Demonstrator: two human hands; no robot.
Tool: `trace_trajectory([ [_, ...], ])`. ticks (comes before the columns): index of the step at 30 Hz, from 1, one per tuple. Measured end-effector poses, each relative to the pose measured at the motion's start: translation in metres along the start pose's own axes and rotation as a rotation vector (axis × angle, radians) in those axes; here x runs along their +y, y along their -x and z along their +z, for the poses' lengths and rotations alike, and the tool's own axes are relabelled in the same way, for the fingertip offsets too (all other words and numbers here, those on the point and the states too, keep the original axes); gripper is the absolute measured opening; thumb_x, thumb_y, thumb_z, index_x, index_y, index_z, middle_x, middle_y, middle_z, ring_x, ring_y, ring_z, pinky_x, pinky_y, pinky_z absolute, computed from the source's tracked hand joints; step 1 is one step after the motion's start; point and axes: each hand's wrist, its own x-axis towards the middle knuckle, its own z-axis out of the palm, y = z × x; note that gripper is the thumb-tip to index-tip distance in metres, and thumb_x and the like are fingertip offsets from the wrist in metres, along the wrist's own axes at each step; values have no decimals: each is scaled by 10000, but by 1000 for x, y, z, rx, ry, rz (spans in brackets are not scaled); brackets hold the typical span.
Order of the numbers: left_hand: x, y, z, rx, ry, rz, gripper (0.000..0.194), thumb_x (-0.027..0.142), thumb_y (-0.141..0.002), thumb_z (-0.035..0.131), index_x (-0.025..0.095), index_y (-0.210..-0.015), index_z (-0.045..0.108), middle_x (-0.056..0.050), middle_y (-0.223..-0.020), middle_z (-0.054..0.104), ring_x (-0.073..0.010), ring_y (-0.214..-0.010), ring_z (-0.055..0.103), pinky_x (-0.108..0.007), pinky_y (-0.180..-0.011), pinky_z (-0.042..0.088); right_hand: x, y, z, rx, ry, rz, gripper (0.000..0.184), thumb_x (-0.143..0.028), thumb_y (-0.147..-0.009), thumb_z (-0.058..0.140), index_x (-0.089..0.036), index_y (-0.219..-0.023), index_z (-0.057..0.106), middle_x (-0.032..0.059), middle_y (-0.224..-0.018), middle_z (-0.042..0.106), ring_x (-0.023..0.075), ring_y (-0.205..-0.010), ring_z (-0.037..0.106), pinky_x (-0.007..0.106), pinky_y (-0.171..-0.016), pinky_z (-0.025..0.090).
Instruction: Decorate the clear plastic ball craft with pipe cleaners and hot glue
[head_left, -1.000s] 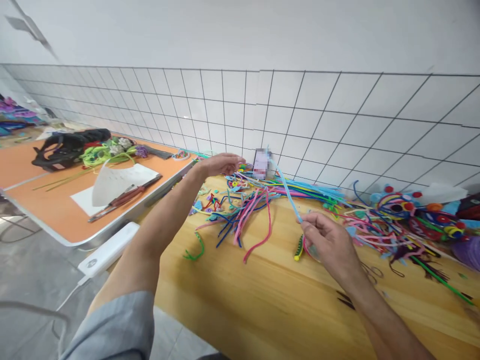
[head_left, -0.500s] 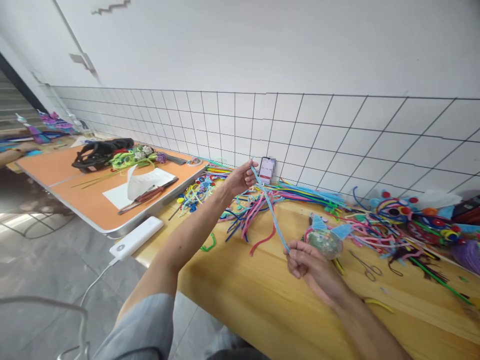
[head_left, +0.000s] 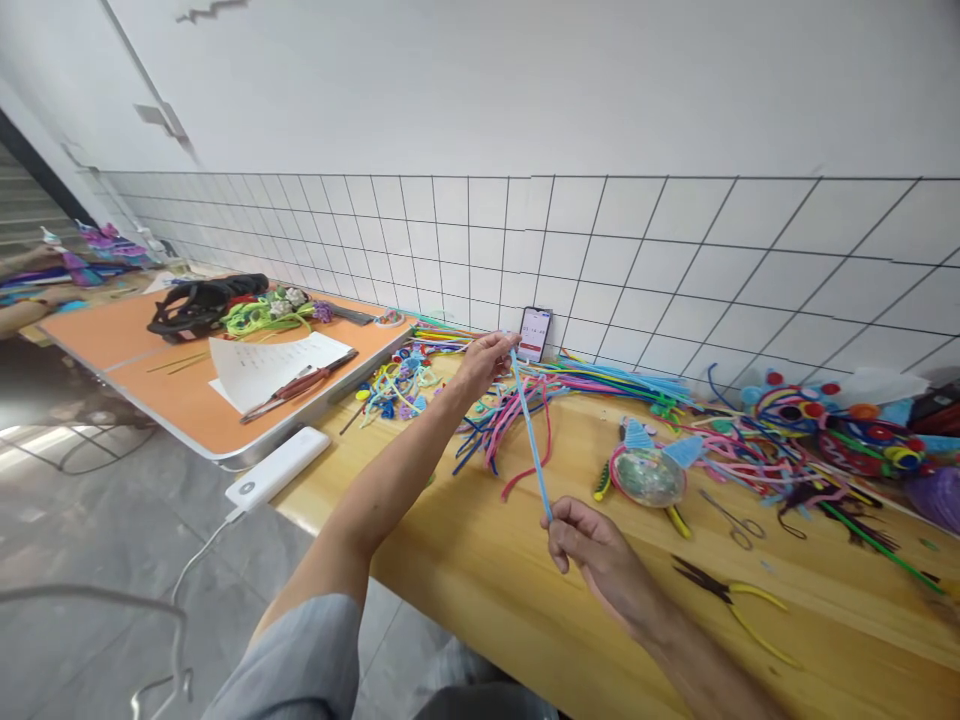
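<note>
A light blue pipe cleaner [head_left: 531, 436] is stretched between my two hands above the wooden table. My left hand [head_left: 491, 360] pinches its far end, close to the propped phone. Its near end sits between the thumb and fingers of my right hand [head_left: 589, 540]. Bundles of colourful pipe cleaners [head_left: 517, 410] lie behind and beneath the stretched one. Right of it rests a clear rounded craft piece [head_left: 649, 476] with light blue ear-like parts and a pink rim.
Yellow-handled pliers [head_left: 739, 598] and scissors [head_left: 739, 522] lie at the right. A phone [head_left: 535, 333] leans on the wall. At the left, a white power bank [head_left: 277, 468] with a cable lies beside an orange table [head_left: 172, 390]. Another person's hand [head_left: 22, 315] shows far left.
My right hand has moved left, uncovering the yellow-handled pliers. My left hand has lowered slightly, and the pipe cleaner hangs steeper between them.
</note>
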Motion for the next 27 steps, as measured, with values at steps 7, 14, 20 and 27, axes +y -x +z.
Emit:
trace_trajectory([
  [7, -2, -1, -9, 48, -50, -13, 341, 456, -879, 843, 142, -872, 709, 60, -597, 561, -40, -428, 464, -176, -427, 358, 10, -2, -8, 12, 50, 3, 578, -717, -757, 833, -183, -943, 710, -33, -684, 614, 123, -618, 538, 311, -692, 440],
  [14, -4, -1, -9, 124, -181, 98, 308, 385, -858, 867, 136, -748, 722, 69, -485, 512, -36, -405, 435, -166, -431, 343, 13, -8, -10, 80, 182, 9, 554, -710, -747, 801, -179, -897, 748, 15, -738, 713, 146, -613, 631, 321, -658, 521],
  [20, 4, -4, -18, 148, -306, 200, 329, 408, -868, 850, 156, -706, 714, 59, -479, 528, -42, -406, 431, -174, -426, 328, 22, -26, -20, 230, 224, 18, 465, -640, -696, 811, -192, -792, 725, 11, -661, 716, 125, -514, 586, 292, -555, 474],
  [27, 9, 8, -18, 38, -238, 66, 315, 435, -860, 857, 149, -815, 734, 60, -559, 519, -51, -469, 471, -180, -475, 370, 35, -26, -16, 170, 186, 44, 438, -612, -724, 813, -190, -812, 735, 7, -677, 719, 125, -542, 610, 287, -575, 486],
])
